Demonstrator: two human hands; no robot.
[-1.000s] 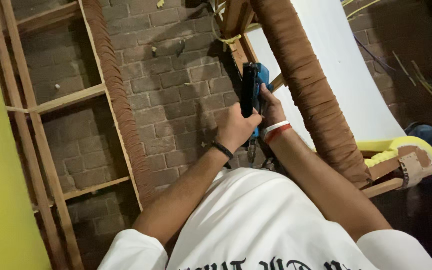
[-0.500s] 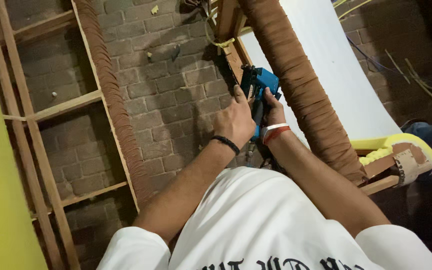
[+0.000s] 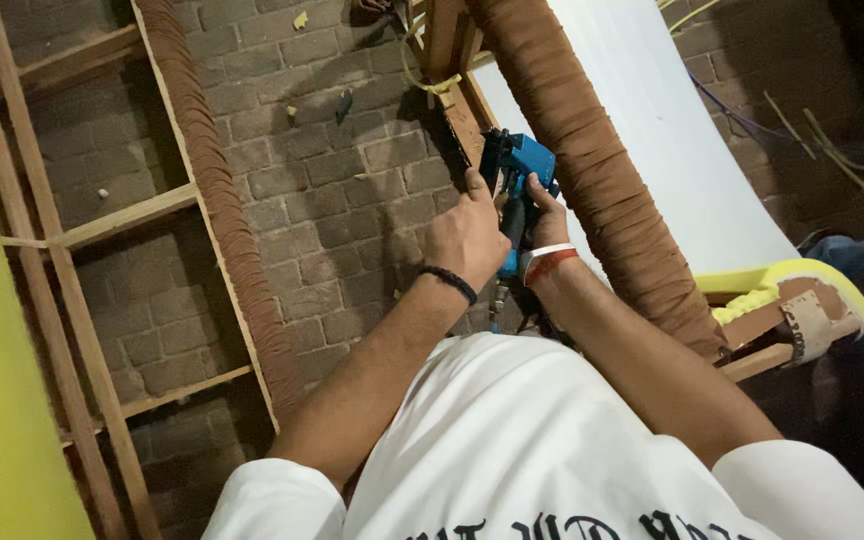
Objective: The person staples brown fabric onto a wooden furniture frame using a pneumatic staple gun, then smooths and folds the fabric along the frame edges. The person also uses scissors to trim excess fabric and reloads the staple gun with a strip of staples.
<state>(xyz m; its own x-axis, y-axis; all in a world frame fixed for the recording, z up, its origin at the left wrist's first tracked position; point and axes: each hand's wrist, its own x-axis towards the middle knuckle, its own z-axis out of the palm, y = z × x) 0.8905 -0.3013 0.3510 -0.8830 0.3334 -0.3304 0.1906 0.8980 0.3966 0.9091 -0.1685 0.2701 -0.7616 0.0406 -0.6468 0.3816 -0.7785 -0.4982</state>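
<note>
stapler (image 3: 518,185) | blue | gripped between left hand (image 3: 467,238), right hand (image 3: 542,205)

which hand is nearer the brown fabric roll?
Right. The right hand grips the blue staple gun right beside the brown fabric roll; the left hand sits on the gun's far side, farther off.

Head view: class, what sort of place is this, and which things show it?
Probably an upholstery or furniture workshop: bare wooden frames on a brick floor, yellow foam on a padded brown fabric roll, and a blue staple gun in both hands.
</note>
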